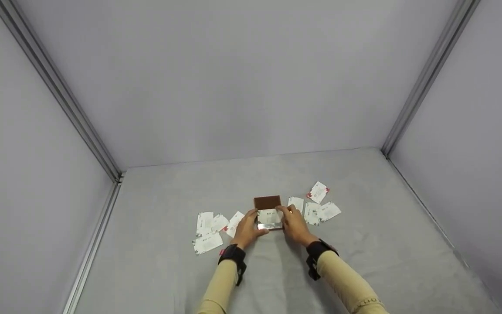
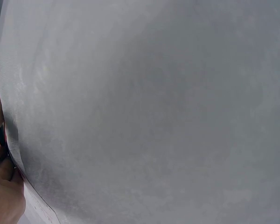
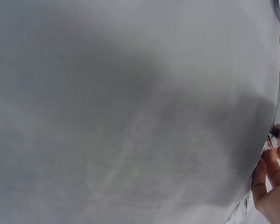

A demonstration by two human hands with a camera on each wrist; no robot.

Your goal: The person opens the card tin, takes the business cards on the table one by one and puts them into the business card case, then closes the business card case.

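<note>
Head view: small brown card case with a shiny metal inner tray [image 1: 268, 213] sits open on the grey cloth-covered counter [image 1: 364, 261], lid raised at the far side. A white card lies in the tray.

Left hand [image 1: 247, 227] holds the case's left edge, fingers curled round it. Right hand [image 1: 293, 224] holds the right edge, its fingers bent over the top of the card; whether they pinch the card or only press on it I cannot tell at this size.

Loose white printed cards lie flat on the counter on both sides: one group [image 1: 211, 229] just left of the left hand, another [image 1: 316, 207] just right of the case, some overlapping.

Wrist views: mostly grey cloth, close and blurred. Only slivers of each hand at the frame edge; no finer grip detail.

Risks, as judged:
- Card could sit skewed in the tray and catch on the rim, bending a corner.
- Lid could drop shut onto the fingers or card if the case tips.
- A sleeve or wrist could sweep the nearby loose cards out of place.
</note>
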